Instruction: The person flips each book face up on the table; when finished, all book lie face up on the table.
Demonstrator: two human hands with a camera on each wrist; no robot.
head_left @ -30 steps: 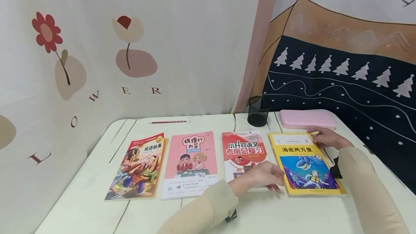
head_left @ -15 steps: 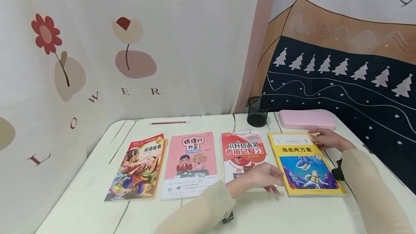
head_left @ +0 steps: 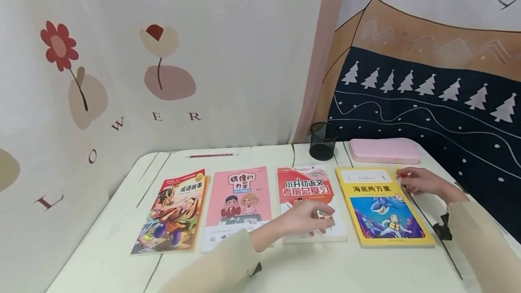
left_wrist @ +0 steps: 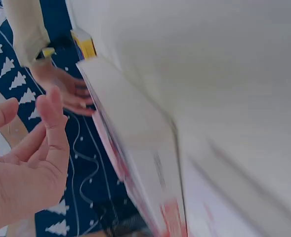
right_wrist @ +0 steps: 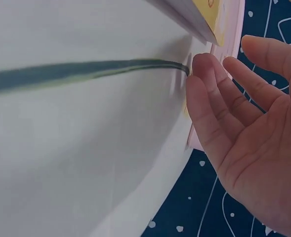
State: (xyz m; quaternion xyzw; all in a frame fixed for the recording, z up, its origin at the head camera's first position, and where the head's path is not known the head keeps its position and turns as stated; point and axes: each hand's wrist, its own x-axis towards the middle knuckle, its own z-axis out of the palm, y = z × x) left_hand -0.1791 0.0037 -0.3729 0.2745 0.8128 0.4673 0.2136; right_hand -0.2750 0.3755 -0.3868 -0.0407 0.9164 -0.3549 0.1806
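Four books lie face up in a row on the pale table. My left hand (head_left: 303, 218) hovers over the lower part of the red and white book (head_left: 305, 189), fingers loosely bent and holding nothing. In the left wrist view the left hand (left_wrist: 34, 165) shows an empty gap between thumb and fingers. To the right lies the yellow book (head_left: 384, 214) with an undersea cover. Just off its upper right corner is my right hand (head_left: 425, 182). The right wrist view shows the right hand (right_wrist: 256, 116) with relaxed fingers and nothing gripped.
Further left lie a pink book (head_left: 244, 200) and an orange-edged storybook (head_left: 175, 214). Along the back are a pencil (head_left: 212, 154), a black mesh pen holder (head_left: 323, 143) and a pink case (head_left: 384, 150). Printed curtains hang right behind the table (head_left: 338, 268).
My left hand has moved left, from the yellow book's left edge to over the red and white book. The right hand has come off the yellow book's corner and shifted right.
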